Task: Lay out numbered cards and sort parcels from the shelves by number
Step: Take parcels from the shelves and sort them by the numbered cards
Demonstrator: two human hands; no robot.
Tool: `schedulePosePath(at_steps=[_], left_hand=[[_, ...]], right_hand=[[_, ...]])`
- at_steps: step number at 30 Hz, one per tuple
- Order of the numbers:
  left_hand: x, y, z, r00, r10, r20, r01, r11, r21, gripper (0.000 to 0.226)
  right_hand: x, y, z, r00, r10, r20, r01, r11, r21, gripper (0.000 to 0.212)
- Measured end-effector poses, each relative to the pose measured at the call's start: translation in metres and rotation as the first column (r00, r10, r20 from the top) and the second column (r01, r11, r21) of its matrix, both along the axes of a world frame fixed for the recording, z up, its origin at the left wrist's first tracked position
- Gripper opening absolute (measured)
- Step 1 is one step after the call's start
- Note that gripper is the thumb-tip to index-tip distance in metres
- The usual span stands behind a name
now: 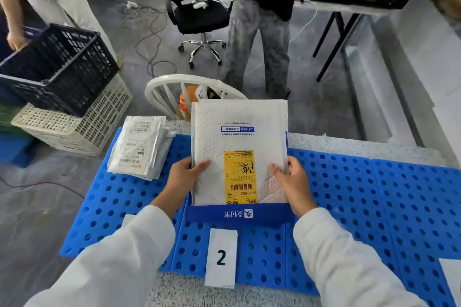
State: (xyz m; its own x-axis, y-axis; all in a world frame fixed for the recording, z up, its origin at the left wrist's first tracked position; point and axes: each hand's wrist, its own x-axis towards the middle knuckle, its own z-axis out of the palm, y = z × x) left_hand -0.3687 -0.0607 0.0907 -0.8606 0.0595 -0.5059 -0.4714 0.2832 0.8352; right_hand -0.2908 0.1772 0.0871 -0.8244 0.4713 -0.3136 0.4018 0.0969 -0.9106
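Observation:
I hold a white padded parcel (237, 132) with a yellow label (240, 177) in both hands, over a blue-edged envelope (239, 214) lying on the blue perforated mat (349, 194). My left hand (185, 177) grips the parcel's left edge, thumb on top. My right hand (291, 182) grips its right edge the same way. A white card marked 2 (220, 258) lies on the mat just below the envelope. A stack of thin clear-wrapped parcels (138, 147) sits at the mat's left end. Another white card's corner (451, 279) shows at the right edge.
A white chair back (172, 85) stands behind the table. Stacked crates, black (62, 67) on white (82, 124), stand at the left, where a person touches the black one. Another person (262, 32) stands beyond, beside a black office chair (199, 15) and a black-legged table (349, 7).

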Motion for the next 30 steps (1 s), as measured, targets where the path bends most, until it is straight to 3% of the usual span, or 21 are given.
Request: schedulePosePath(at_steps=[4, 20, 25, 30], left_hand=[[-0.024, 0.01, -0.016, 0.999, -0.016, 0.036, 0.018, 0.998, -0.054, 0.046], [-0.034, 0.014, -0.035, 0.983, -0.167, 0.081, 0.174, 0.98, -0.094, 0.028], [-0.034, 0.016, -0.02, 0.954, -0.292, 0.064, 0.298, 0.909, -0.291, 0.024], [-0.018, 0.021, 0.026, 0.836, -0.543, -0.074, 0.437, 0.742, -0.509, 0.041]], right_hand=[[-0.023, 0.012, -0.021, 0.996, -0.007, 0.083, 0.005, 1.0, 0.02, 0.033], [-0.018, 0.019, -0.044, 0.967, -0.043, 0.25, 0.029, 0.998, 0.057, 0.035], [-0.004, 0.019, -0.028, 0.956, 0.007, 0.293, -0.083, 0.966, 0.246, 0.041], [0.019, 0.026, 0.01, 0.923, 0.204, 0.326, -0.351, 0.793, 0.497, 0.018]])
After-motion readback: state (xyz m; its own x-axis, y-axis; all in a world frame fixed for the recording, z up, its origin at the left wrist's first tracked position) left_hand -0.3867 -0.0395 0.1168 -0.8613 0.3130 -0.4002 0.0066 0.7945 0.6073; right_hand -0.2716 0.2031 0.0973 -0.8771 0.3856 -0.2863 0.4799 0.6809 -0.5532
